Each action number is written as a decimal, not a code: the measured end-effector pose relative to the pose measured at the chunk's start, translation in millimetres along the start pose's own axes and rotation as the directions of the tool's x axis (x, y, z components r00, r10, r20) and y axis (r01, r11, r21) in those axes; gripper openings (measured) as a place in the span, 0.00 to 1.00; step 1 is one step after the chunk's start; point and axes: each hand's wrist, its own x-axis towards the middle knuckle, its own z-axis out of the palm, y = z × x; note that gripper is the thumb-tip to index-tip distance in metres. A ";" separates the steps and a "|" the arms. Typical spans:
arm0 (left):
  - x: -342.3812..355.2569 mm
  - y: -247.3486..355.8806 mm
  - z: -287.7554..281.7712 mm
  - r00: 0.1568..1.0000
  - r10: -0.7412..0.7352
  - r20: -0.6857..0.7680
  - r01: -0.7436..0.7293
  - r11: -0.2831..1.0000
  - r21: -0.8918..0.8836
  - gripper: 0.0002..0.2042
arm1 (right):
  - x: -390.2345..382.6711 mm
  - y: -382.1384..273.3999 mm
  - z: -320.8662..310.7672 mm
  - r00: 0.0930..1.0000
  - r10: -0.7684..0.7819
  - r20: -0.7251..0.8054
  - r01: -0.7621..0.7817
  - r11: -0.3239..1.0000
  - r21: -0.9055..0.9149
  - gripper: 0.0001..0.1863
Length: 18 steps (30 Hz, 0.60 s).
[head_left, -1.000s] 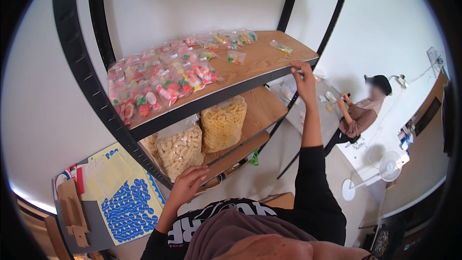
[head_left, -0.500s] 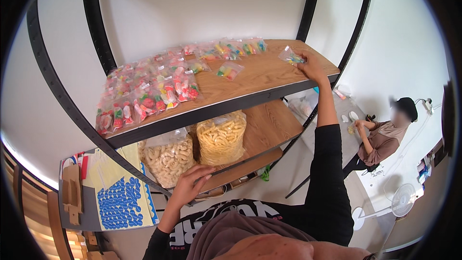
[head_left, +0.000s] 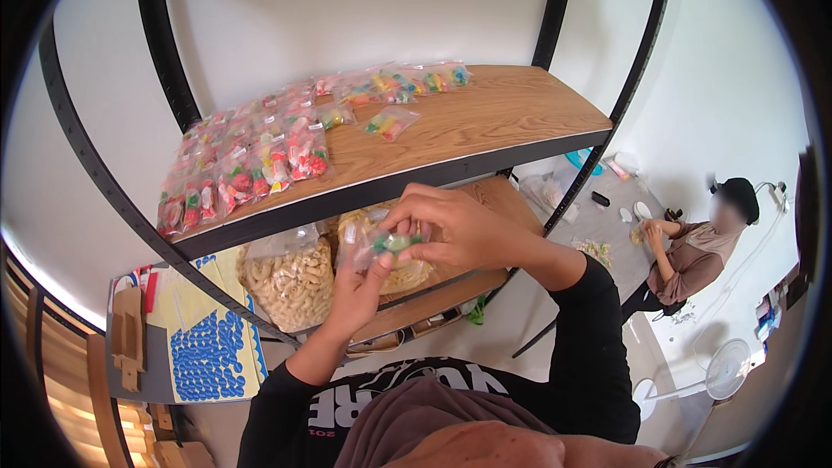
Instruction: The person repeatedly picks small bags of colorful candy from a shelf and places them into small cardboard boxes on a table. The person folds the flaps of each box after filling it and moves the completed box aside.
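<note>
Both my hands are together in front of the shelf's edge, holding a small clear bag of colourful pieces [head_left: 397, 243], with green and pale ones showing. My left hand [head_left: 357, 295] grips it from below, thumb up against the plastic. From above and the right, my right hand [head_left: 455, 230] pinches it, its fingers partly covering the bag. On the wooden upper shelf [head_left: 511, 108], similar bags with red, white and green pieces [head_left: 247, 165] lie in close rows at the left. One single bag [head_left: 393, 122] rests apart, nearer the shelf's middle.
Below stand large clear bags of pale curled snacks [head_left: 286, 284] and yellow snacks [head_left: 407, 277]. A board with blue oval pieces [head_left: 208, 355] lies at lower left. Black shelf posts [head_left: 104, 173] frame the rack. At right, another person [head_left: 693, 243] works at a grey table, near a white fan [head_left: 726, 368].
My right hand has brought the small bag from the shelf's right end down to the middle. My left hand has risen and taken hold of it too.
</note>
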 end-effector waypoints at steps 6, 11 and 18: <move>-6.1 1.9 2.7 0.977 -0.185 -0.107 0.168 0.975 -0.148 0.19 | 41.1 88.4 -104.7 0.907 0.038 -0.420 -0.182 0.934 -0.309 0.14; -19.2 2.8 -5.1 0.971 -0.232 -0.062 0.230 0.972 -0.042 0.22 | 77.6 211.9 -192.0 0.889 0.111 -0.445 -0.393 0.684 -0.615 0.17; -34.4 3.7 -17.0 0.952 -0.283 -0.119 0.287 0.958 0.013 0.21 | 84.4 213.0 -199.8 0.878 0.433 -0.207 -0.449 0.590 -0.671 0.24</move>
